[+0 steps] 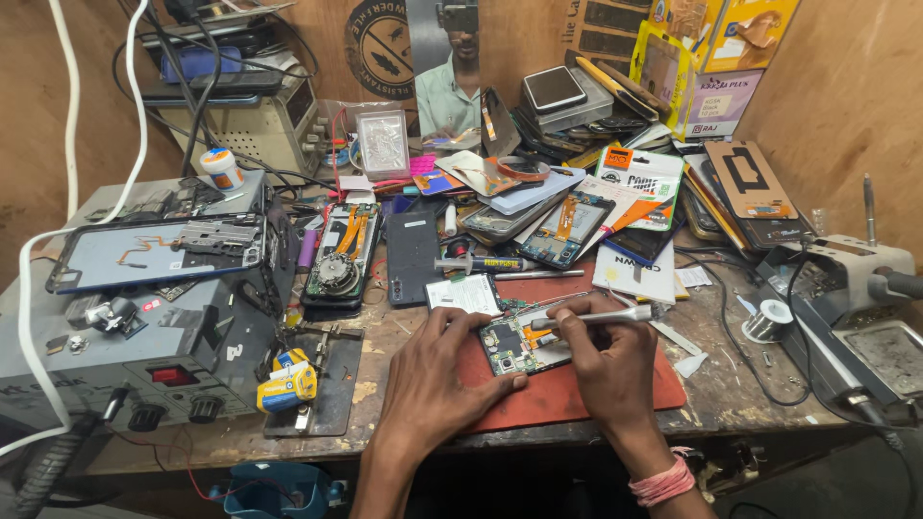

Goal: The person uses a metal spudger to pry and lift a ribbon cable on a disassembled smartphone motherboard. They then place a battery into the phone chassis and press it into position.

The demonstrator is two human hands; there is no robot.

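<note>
Yellow blister packs (673, 58) and a white-and-orange carton (642, 173) lean well beyond your fingertips. Your left hand (437, 370) lies flat, fingers together, pinning the green circuit board (511, 344) on the red mat (577, 384); your right hand (611, 360) pinches a silver screwdriver (601, 315), tip on the board. Opened phones (341, 255) crowd just past the fingers.

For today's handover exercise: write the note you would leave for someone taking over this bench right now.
Left hand: flat on the red mat, fingers pinning the opened phone.
Right hand: holds a slim metal tool, its tip at the phone's board.
Done: phone's back is off, board exposed.
Left: work at the board is mid-step; phone not closed up.
Nearby: solder spool to the right, another opened phone behind.
</note>
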